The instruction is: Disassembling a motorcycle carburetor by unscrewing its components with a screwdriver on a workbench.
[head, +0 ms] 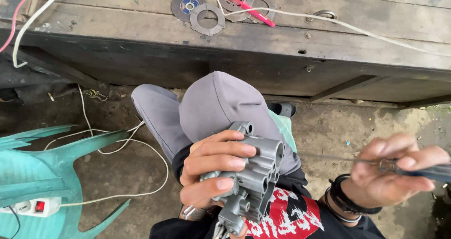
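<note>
The person is sitting low on the dirt floor, knees up in grey trousers [206, 112], and the left hand [211, 171] is gripping a grey cast metal housing [253, 178] with round bores along its edge, fingers wrapping over its top, holding it up above the lap. The right hand [390, 173] is clenching around the dark handle of a screwdriver [376, 163], its thin shaft pointing left toward the housing, the tip blurring out just short of it. A teal plastic chair [51, 173] is lying tipped at the left, a white power strip [33, 206] resting on it. Beyond, grinding discs [197, 11] and a red pen [246, 6] are lying on the wooden bench [282, 37].
</note>
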